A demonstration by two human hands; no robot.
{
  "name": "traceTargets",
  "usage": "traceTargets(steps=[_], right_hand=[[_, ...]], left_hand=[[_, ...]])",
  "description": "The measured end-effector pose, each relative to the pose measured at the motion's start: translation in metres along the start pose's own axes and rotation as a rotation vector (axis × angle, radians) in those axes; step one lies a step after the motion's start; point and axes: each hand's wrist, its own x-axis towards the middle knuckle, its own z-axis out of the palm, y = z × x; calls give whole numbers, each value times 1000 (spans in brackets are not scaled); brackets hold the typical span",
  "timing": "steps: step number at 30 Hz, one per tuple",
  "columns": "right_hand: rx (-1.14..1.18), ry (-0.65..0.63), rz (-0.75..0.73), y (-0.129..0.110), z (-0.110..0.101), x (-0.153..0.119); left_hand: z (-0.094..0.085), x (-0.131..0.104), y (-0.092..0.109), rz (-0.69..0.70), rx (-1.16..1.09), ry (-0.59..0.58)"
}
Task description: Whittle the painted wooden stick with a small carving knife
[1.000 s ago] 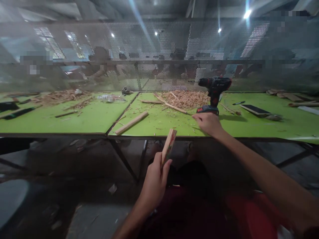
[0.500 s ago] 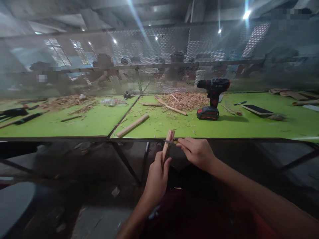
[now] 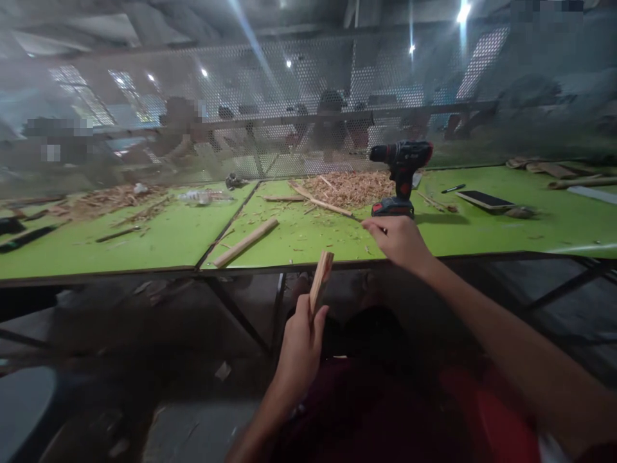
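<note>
My left hand [image 3: 303,334] is wrapped round the lower part of a short wooden stick [image 3: 321,278], which points up near the table's front edge, with a reddish patch by its top. My right hand [image 3: 398,241] is closed in a pinch over the green table, just in front of the cordless drill [image 3: 401,177]. It grips a thin blade-like tool [image 3: 357,220], of which only a small dark piece shows. The stick and the right hand are apart.
On the green table [image 3: 308,239] lie a wooden rod [image 3: 245,243], a heap of shavings [image 3: 357,188], a phone [image 3: 484,199], a pen [image 3: 454,188] and a plastic bottle [image 3: 202,197]. Behind stands a mesh screen [image 3: 270,145], with people beyond it.
My right hand has moved up and away from the stick, taking the blade off the wood. My left hand still holds the stick in nearly the same place. The view has shifted slightly.
</note>
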Motion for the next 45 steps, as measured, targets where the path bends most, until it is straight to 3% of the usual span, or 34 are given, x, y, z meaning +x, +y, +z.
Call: traceTargets(steps=[6,9,13,18,23,25,27,30,32,35,40,45], right_hand=[[147,-83,-151,-54,4,-55],[121,-117,-232,-62,13,-69],[74,-46,-336,-60,23,-71],[26,-60,-378,-42,35,-58],[25,43,12,16,29,-26],[110,93,51,26,19,-21],[200,109,17,19,11,-28],[275,21,-82,-18,9,-53],[243,-58,-157,-44,13,-70],[126,-101,-225,-68,19,-85],[-27,-77,-274,-69,25,-83],[-71,-87,-359,-57,24,-71]], left_hand=[[-2,7,-1,-4,-88,27],[-3,5,-1,-30,-186,-12],[0,7,-3,-56,-244,-5],[0,1,2,-76,-249,-23],[0,-19,11,4,-215,-132],[3,-16,9,-42,-284,-120],[6,-6,6,-117,-411,-134],[10,8,4,-160,-542,-182],[10,12,4,-147,-529,-178],[8,12,6,-69,-373,-75],[5,10,3,0,-136,37],[7,12,0,15,-133,55]])
